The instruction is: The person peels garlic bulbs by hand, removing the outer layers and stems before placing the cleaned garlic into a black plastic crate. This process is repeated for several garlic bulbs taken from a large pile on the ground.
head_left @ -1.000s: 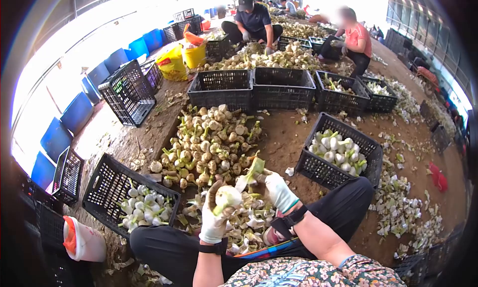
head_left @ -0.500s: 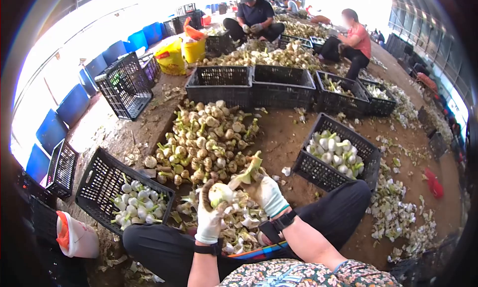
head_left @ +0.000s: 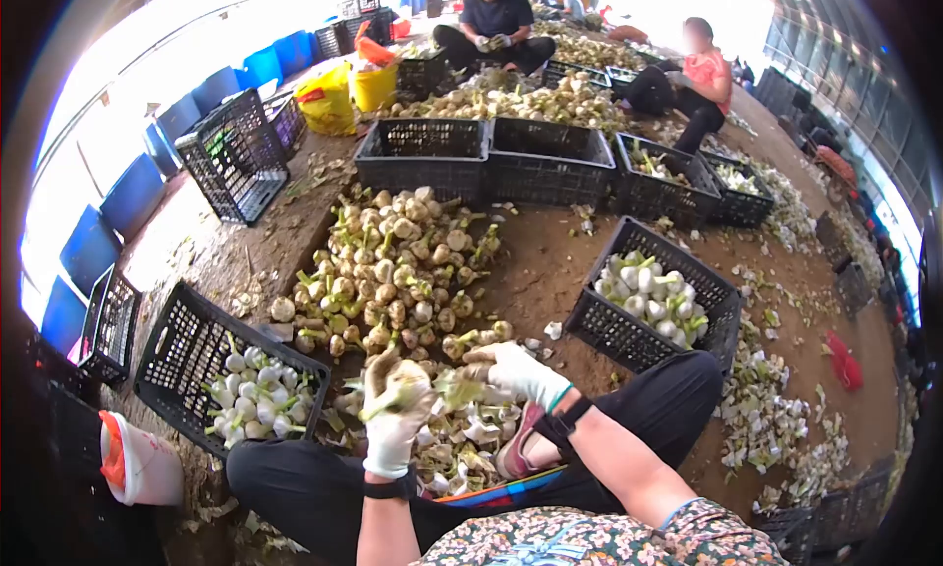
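My left hand (head_left: 391,438), in a white glove with soiled fingers, is wrapped round a garlic bulb (head_left: 407,381) that is blurred by motion. To its right, my right hand (head_left: 516,371), also gloved, has its fingers bent over a strip of pale green garlic husk (head_left: 456,389). The two hands are close together above loose peelings (head_left: 462,458) between my legs. Just beyond them lies a heap of unpeeled garlic bulbs (head_left: 393,261) with short cut stems.
Black crates with peeled white garlic stand at my left (head_left: 177,369) and right (head_left: 648,355). Two black crates (head_left: 422,178) form a row ahead with others. A white bucket (head_left: 152,468) stands at left. Two people (head_left: 496,26) (head_left: 702,75) sit farther off beside more garlic.
My right hand has dropped from above the bulb to beside it, bringing the husk down. My left hand has shifted slightly left with the bulb. The whole view has shifted slightly.
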`<move>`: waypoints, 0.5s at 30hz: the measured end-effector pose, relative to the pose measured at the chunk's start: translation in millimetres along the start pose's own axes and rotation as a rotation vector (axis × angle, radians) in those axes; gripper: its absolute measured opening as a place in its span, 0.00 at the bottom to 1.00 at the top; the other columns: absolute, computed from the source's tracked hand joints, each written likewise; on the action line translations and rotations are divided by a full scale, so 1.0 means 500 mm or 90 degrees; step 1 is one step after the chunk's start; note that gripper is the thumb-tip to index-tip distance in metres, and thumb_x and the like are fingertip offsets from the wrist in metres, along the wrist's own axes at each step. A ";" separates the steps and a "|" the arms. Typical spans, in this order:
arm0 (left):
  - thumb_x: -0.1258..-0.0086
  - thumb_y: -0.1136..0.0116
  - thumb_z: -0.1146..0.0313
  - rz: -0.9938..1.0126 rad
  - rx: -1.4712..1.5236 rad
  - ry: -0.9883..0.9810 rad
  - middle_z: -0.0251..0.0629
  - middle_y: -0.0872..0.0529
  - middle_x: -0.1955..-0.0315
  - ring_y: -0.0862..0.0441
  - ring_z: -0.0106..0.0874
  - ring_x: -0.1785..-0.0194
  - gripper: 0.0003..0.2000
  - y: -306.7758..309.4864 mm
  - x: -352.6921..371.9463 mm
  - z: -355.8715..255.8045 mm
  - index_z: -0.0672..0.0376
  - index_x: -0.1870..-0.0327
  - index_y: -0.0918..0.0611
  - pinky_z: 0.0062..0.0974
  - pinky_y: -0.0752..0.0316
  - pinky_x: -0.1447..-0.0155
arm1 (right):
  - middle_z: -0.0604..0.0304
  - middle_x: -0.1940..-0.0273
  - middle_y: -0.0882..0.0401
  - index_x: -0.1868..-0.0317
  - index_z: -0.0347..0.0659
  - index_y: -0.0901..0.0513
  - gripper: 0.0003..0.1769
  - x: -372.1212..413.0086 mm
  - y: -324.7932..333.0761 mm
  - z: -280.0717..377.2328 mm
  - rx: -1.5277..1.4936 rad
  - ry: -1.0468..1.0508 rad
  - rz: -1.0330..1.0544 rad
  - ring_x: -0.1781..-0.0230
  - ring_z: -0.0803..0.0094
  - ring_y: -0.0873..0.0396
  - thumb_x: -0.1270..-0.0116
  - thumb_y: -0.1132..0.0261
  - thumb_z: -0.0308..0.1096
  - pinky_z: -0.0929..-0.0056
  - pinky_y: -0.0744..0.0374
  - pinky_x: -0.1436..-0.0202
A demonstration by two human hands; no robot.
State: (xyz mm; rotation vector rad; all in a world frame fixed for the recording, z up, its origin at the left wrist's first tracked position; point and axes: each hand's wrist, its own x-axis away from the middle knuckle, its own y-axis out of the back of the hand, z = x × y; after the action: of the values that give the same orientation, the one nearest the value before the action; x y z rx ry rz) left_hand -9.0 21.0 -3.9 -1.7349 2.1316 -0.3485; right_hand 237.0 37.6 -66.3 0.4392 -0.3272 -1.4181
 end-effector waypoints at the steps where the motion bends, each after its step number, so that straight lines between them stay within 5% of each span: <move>1: 0.47 0.28 0.83 0.006 -0.227 -0.060 0.37 0.23 0.48 0.21 0.29 0.50 0.34 -0.019 0.007 -0.009 0.61 0.37 0.29 0.26 0.23 0.42 | 0.51 0.49 0.17 0.44 0.38 0.18 0.20 0.042 -0.002 0.101 0.088 -0.060 -0.039 0.56 0.63 0.16 0.34 0.34 0.36 0.68 0.19 0.51; 2: 0.49 0.26 0.81 0.017 -0.177 -0.007 0.37 0.23 0.47 0.23 0.29 0.47 0.37 -0.036 0.010 -0.025 0.62 0.35 0.30 0.26 0.25 0.41 | 0.47 0.46 0.19 0.41 0.39 0.19 0.23 0.042 0.006 0.161 0.112 0.013 -0.037 0.51 0.60 0.17 0.35 0.33 0.37 0.64 0.21 0.48; 3: 0.49 0.24 0.79 0.012 -0.217 -0.012 0.40 0.24 0.47 0.23 0.32 0.46 0.35 -0.030 0.008 -0.004 0.62 0.37 0.29 0.29 0.26 0.40 | 0.49 0.47 0.18 0.43 0.38 0.18 0.25 0.044 0.015 0.227 -0.017 -0.053 -0.016 0.45 0.59 0.20 0.38 0.28 0.39 0.66 0.24 0.40; 5: 0.51 0.24 0.77 0.026 -0.378 -0.086 0.43 0.24 0.49 0.23 0.38 0.46 0.36 -0.029 0.005 0.003 0.62 0.38 0.29 0.34 0.27 0.40 | 0.47 0.51 0.18 0.45 0.38 0.17 0.22 0.046 0.023 0.277 0.132 0.090 0.027 0.47 0.53 0.20 0.37 0.31 0.39 0.63 0.23 0.43; 7: 0.57 0.23 0.74 0.031 -0.565 -0.228 0.47 0.24 0.50 0.25 0.45 0.46 0.38 -0.044 0.004 -0.019 0.61 0.39 0.27 0.38 0.28 0.41 | 0.49 0.60 0.17 0.57 0.40 0.15 0.13 0.041 0.015 0.292 0.283 0.137 0.021 0.54 0.52 0.19 0.39 0.36 0.37 0.58 0.21 0.50; 9: 0.56 0.27 0.77 0.055 -0.669 -0.235 0.50 0.24 0.49 0.25 0.48 0.44 0.36 -0.045 0.009 -0.023 0.62 0.40 0.28 0.41 0.29 0.38 | 0.49 0.65 0.18 0.63 0.40 0.15 0.11 0.041 0.014 0.302 0.376 0.128 0.029 0.61 0.53 0.18 0.43 0.37 0.35 0.57 0.20 0.57; 15: 0.53 0.27 0.76 0.052 -0.591 -0.148 0.48 0.23 0.51 0.23 0.43 0.46 0.31 -0.044 0.015 0.016 0.63 0.43 0.25 0.37 0.29 0.40 | 0.54 0.72 0.18 0.74 0.41 0.16 0.08 0.036 -0.027 0.277 0.479 0.195 0.047 0.68 0.57 0.18 0.50 0.38 0.36 0.61 0.21 0.64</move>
State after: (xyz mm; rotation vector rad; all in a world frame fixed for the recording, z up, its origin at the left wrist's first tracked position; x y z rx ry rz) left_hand 12.6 9.2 -3.1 -1.9510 2.3229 0.9691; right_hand 162.2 4.8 47.8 1.2290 -0.6172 -1.0953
